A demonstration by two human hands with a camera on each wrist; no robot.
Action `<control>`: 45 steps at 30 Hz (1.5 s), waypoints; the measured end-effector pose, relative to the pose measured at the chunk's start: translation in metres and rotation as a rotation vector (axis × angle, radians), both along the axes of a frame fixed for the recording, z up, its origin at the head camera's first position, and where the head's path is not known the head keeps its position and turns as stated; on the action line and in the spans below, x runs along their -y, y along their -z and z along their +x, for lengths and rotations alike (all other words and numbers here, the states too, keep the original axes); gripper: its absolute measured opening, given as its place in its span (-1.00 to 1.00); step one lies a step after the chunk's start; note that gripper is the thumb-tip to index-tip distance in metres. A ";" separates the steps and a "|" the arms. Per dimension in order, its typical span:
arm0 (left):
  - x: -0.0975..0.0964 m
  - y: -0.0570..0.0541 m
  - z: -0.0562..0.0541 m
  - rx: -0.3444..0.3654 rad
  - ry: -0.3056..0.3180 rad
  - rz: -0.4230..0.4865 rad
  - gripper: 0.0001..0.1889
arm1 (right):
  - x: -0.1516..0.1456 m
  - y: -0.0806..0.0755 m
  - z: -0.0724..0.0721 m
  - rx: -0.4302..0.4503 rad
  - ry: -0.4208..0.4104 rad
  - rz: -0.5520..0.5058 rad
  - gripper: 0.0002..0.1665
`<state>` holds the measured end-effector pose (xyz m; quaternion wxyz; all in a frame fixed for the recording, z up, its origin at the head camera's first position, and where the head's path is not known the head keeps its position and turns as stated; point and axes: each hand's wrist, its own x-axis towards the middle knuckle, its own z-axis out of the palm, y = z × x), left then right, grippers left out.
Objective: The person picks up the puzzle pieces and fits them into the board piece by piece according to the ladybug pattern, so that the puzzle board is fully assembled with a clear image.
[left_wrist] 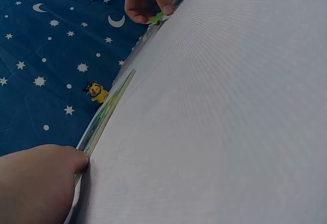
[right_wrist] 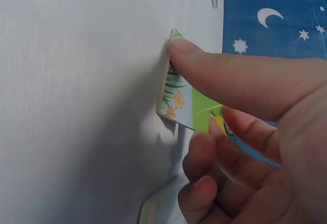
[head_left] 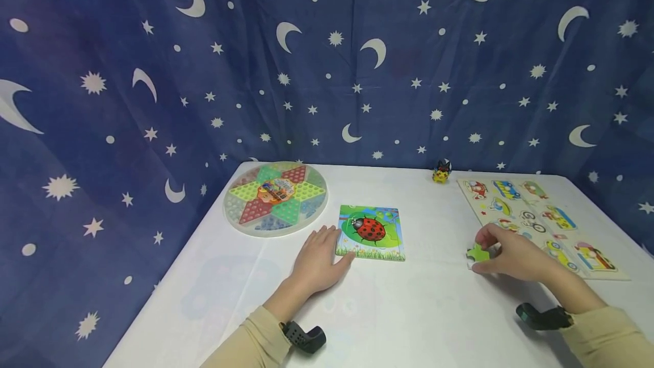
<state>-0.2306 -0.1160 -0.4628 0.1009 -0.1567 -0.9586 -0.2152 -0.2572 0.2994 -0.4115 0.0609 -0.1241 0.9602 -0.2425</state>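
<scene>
A square ladybug jigsaw puzzle (head_left: 370,230) lies flat on the white table; the left wrist view sees it almost edge-on. My left hand (head_left: 318,261) rests on the table at its lower left corner, fingers along the left side and thumb by the bottom edge. Off to the right, my right hand (head_left: 513,254) pinches a small jigsaw piece (head_left: 478,253) between thumb and fingers. Up close, that piece (right_wrist: 176,93) is thin and printed with green, grass and orange flowers. The thumb and fingertips cover part of it.
A round Chinese checkers board (head_left: 278,221) lies at the back left. A wooden picture puzzle board (head_left: 490,192) lies at the right, partly behind my right hand. A small yellow figurine (head_left: 440,175) stands near the back edge, before a blue star-and-moon curtain (head_left: 317,61).
</scene>
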 end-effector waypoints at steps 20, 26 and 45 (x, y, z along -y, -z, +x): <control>-0.001 -0.004 -0.004 0.008 -0.002 -0.004 -0.26 | 0.048 -0.006 0.002 -0.006 -0.033 -0.114 -0.39; 0.000 -0.003 -0.002 0.010 -0.004 -0.003 -0.28 | 0.061 0.000 0.000 0.003 -0.054 -0.133 -0.41; 0.000 0.000 -0.002 -0.003 0.000 -0.002 -0.29 | 0.110 0.006 -0.008 0.003 -0.099 -0.216 -0.42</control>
